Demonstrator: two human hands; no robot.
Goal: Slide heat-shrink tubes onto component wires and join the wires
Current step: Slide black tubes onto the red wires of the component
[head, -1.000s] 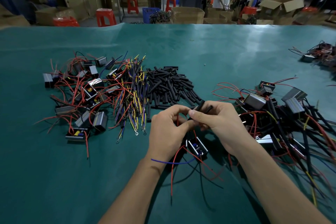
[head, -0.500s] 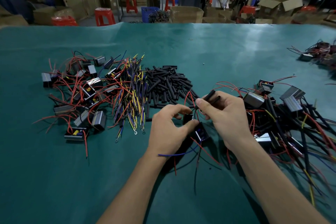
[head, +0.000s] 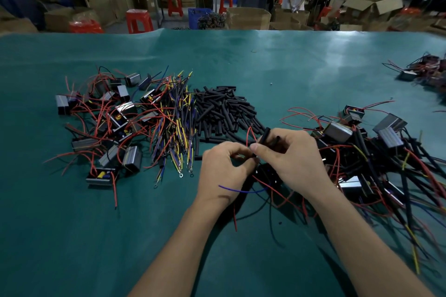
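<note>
Both hands [head: 260, 164] have drawn together, pinching heat-shrink tubes [head: 266, 135] over wires.

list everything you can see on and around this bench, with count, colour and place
heat-shrink tubes: a heap, black, bench centre
loose wires: a bundle, yellow, blue and red, left of the tubes
unworked components: a pile, grey-cased with red leads, bench left
sleeved components: a pile, grey with black-sleeved wires, bench right
more components: small cluster, far right edge
bench cover: one, teal
stools: several, red, behind the bench
cardboard boxes: several, brown, background
left hand: pinching a red wire
right hand: holding black tubes
</note>
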